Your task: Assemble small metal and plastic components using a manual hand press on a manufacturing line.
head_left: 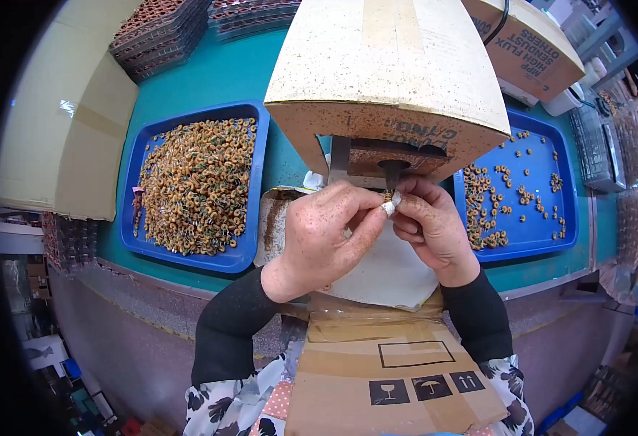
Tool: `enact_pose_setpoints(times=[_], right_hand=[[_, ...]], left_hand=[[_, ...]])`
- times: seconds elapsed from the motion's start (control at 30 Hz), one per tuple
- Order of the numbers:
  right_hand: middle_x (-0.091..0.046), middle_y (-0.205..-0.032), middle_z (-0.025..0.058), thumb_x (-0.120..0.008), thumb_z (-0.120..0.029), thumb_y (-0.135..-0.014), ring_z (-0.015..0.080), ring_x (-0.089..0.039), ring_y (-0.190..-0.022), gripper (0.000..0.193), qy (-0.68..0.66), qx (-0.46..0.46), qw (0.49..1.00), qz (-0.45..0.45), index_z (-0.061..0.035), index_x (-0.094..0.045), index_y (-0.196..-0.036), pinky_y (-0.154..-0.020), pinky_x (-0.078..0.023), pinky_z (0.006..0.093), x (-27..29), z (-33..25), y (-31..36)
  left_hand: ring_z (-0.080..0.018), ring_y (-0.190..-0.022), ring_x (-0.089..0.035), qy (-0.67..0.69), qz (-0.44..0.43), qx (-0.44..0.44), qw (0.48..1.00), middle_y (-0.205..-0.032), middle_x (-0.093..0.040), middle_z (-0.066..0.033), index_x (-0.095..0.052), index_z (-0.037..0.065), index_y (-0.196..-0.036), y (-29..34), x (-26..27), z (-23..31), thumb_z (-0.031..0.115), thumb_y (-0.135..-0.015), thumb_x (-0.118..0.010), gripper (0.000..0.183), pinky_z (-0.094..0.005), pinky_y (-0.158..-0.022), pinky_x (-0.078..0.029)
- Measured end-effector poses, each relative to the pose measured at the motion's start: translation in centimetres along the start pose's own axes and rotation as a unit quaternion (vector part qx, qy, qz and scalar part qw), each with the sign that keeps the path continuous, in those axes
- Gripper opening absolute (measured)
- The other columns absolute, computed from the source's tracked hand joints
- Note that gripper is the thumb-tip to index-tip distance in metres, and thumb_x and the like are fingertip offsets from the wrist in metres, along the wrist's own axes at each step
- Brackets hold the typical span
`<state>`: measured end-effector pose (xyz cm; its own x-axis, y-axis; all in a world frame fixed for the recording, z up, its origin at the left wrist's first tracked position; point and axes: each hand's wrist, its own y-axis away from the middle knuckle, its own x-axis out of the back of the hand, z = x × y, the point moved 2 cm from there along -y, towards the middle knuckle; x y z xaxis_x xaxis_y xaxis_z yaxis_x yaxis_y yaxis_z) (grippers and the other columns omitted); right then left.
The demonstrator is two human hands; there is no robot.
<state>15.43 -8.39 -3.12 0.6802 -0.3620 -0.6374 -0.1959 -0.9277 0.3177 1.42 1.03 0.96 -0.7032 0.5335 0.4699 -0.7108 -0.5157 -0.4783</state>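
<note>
My left hand and my right hand meet in front of a machine under a cardboard cover. Between their pinched fingertips is a small copper-coloured wire-wound ring coil, partly hidden by the fingers. It sits right beneath a dark, tapered metal tip; whether they touch, I cannot tell. White wrapping covers some fingertips. On the left, a blue tray bears a heap of ring coils with green showing among them. Loose ring coils lie scattered in another blue tray on the right.
A white sheet lies under my hands. An opened-out carton covers the near side by my lap. Stacked clear trays stand at the far left, beside a large carton. Another carton is at the far right.
</note>
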Motion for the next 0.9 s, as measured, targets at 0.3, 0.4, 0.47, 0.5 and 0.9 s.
enact_pose_setpoints(times=[0.3,0.4,0.47,0.5,0.9], right_hand=[[-0.056,-0.081,0.0028,-0.061,-0.005,-0.089,0.0035,-0.036,-0.054,0.015,-0.016,0.015,1.000,0.022,-0.0030,-0.056,-0.103,-0.043,-0.025,0.0169,-0.4,0.1,0.0],[-0.056,-0.081,0.0026,-0.061,-0.005,-0.089,0.0034,-0.036,-0.054,0.015,-0.012,0.013,1.000,0.021,-0.0028,-0.055,-0.103,-0.044,-0.025,0.0167,-0.5,0.0,0.1],[-0.055,-0.080,0.0019,-0.061,-0.006,-0.089,0.0031,-0.036,-0.054,0.015,-0.006,0.013,1.000,0.012,-0.0024,-0.056,-0.102,-0.044,-0.025,0.0166,-0.5,-0.1,0.1],[-0.055,-0.080,0.0019,-0.061,-0.006,-0.089,0.0031,-0.036,-0.054,0.015,-0.007,0.012,1.000,0.013,-0.0024,-0.056,-0.102,-0.044,-0.025,0.0166,-0.4,-0.1,0.2],[-0.055,-0.078,0.0040,-0.053,-0.021,-0.096,0.0044,-0.036,-0.055,0.025,0.018,-0.028,0.999,-0.010,0.0006,-0.055,-0.109,-0.045,-0.028,0.0176,-0.9,0.2,0.4]], left_hand=[[-0.0159,-0.053,-0.058,-0.002,-0.011,0.021,1.000,-0.071,-0.061,-0.0075,-0.064,0.002,-0.081,-0.6,0.4,0.2,0.005,-0.078,-0.068,0.006,-0.0274,-0.047,-0.046],[-0.0158,-0.052,-0.058,-0.008,0.000,0.029,1.000,-0.071,-0.061,-0.0074,-0.064,0.002,-0.081,-0.4,0.2,0.4,0.005,-0.078,-0.068,0.006,-0.0274,-0.047,-0.046],[-0.0154,-0.052,-0.057,0.001,0.006,0.028,1.000,-0.070,-0.061,-0.0073,-0.064,0.002,-0.081,-0.2,0.1,0.4,0.005,-0.078,-0.068,0.006,-0.0271,-0.047,-0.046],[-0.0154,-0.052,-0.057,0.001,0.006,0.029,1.000,-0.070,-0.061,-0.0073,-0.064,0.002,-0.081,-0.1,0.1,0.3,0.005,-0.078,-0.068,0.006,-0.0271,-0.047,-0.046],[-0.0068,-0.065,-0.055,0.544,-0.021,0.342,0.766,-0.079,-0.059,-0.0012,-0.060,0.004,-0.094,1.5,-0.1,-2.8,0.014,-0.085,-0.064,0.014,-0.0205,-0.053,-0.042]])
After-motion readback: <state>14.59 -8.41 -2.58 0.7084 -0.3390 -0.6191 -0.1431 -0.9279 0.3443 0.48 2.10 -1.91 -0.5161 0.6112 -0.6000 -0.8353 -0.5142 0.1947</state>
